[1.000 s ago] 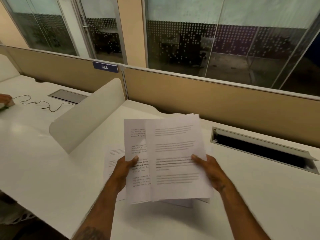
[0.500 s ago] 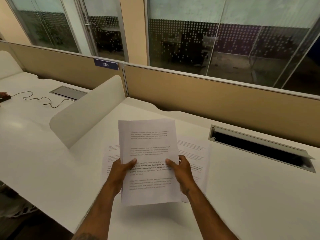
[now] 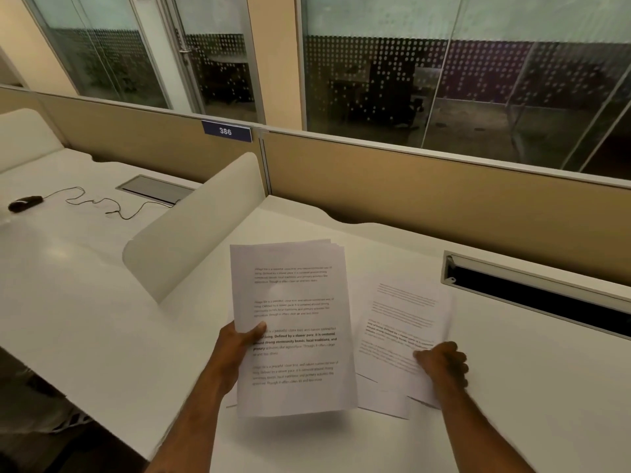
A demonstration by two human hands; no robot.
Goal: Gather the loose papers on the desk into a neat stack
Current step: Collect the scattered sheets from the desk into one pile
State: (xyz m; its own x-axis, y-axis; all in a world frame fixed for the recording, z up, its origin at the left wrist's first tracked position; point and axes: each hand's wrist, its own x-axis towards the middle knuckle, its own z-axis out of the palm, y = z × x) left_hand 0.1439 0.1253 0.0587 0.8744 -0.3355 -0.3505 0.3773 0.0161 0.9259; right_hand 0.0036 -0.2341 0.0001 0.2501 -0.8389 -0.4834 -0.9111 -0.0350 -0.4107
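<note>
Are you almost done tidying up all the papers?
Partway. Several sheets are already gathered into a stack held up by the left hand. The right hand is on a loose sheet lying on the desk, with more paper edges showing beneath. Those still need adding, then squaring up.

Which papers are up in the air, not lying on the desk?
The papers in the left hand: that bundle is lifted off the desk. The sheets on the right lie flat, with the right hand on them.
</note>
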